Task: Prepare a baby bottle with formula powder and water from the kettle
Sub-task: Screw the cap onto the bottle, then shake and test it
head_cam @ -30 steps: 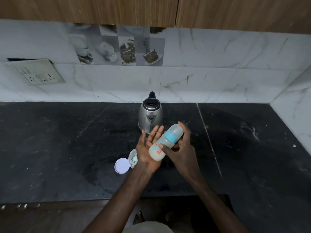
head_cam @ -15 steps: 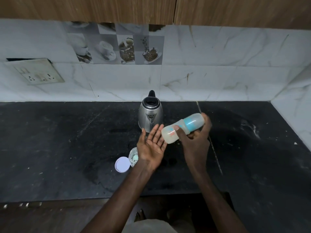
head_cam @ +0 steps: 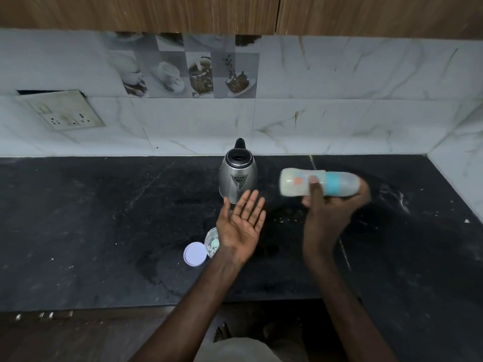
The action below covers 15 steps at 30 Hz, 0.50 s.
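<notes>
My right hand (head_cam: pixel 326 210) grips a baby bottle (head_cam: pixel 317 183) with a blue collar and clear cap, held sideways above the black counter, its base pointing left. Milky liquid shows inside and the bottle is motion-blurred. My left hand (head_cam: pixel 243 223) hovers palm up with straight fingers, holding nothing, just in front of the steel kettle (head_cam: pixel 237 176). The kettle stands by the back wall, its spout facing me. A small open formula jar (head_cam: pixel 212 241) sits partly behind my left wrist, with its white lid (head_cam: pixel 195 253) lying beside it.
The black stone counter (head_cam: pixel 104 231) runs wall to wall, with white specks on its right side. A marble wall corner (head_cam: pixel 454 152) closes the right end. A socket plate (head_cam: pixel 62 111) is on the back wall at left. Wooden cabinets hang overhead.
My right hand has swung the bottle up and to the right, away from my left palm, turning it level. My left hand has stayed open in place.
</notes>
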{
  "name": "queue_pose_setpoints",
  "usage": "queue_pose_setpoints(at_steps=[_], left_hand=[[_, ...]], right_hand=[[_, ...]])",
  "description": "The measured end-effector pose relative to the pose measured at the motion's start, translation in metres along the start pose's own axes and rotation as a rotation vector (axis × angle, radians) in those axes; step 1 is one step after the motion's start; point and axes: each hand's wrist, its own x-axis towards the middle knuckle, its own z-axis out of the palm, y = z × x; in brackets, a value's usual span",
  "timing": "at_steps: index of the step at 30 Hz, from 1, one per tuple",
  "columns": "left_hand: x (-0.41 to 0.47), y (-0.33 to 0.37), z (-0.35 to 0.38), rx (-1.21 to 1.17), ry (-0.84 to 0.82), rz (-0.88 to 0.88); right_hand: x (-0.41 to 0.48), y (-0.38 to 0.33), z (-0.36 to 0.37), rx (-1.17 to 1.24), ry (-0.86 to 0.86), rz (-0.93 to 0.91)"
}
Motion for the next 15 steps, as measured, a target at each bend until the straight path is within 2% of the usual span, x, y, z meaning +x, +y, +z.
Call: queue_pose_setpoints(at_steps=[1,2,3,4,7,11,13,15], left_hand=[[0.000,0.000,-0.002,-0.029,0.008,-0.005],[0.001,0.000,-0.003,-0.059,0.014,-0.018],[0.002,-0.001,-0.005,-0.075,0.020,-0.033],[0.004,-0.001,-0.006,-0.080,0.026,-0.047],[0.003,-0.002,-0.007,-0.089,0.011,-0.061],[-0.001,-0.001,-0.006,-0.064,0.014,-0.062],[0.000,0.000,-0.005,-0.057,0.013,-0.066],[0.002,-0.001,-0.004,-0.037,-0.002,-0.066]], right_hand=[[-0.007,0.005,0.004,-0.122,-0.103,0.032],[-0.017,0.014,0.005,-0.260,-0.277,0.047],[-0.028,0.025,0.005,-0.337,-0.429,0.044],[-0.036,0.031,0.005,-0.342,-0.497,0.050],[-0.035,0.038,0.000,-0.341,-0.535,0.031],[-0.022,0.038,-0.006,-0.382,-0.687,0.014],[-0.017,0.033,-0.006,-0.376,-0.684,-0.009],[-0.012,0.024,-0.005,-0.354,-0.605,-0.071]])
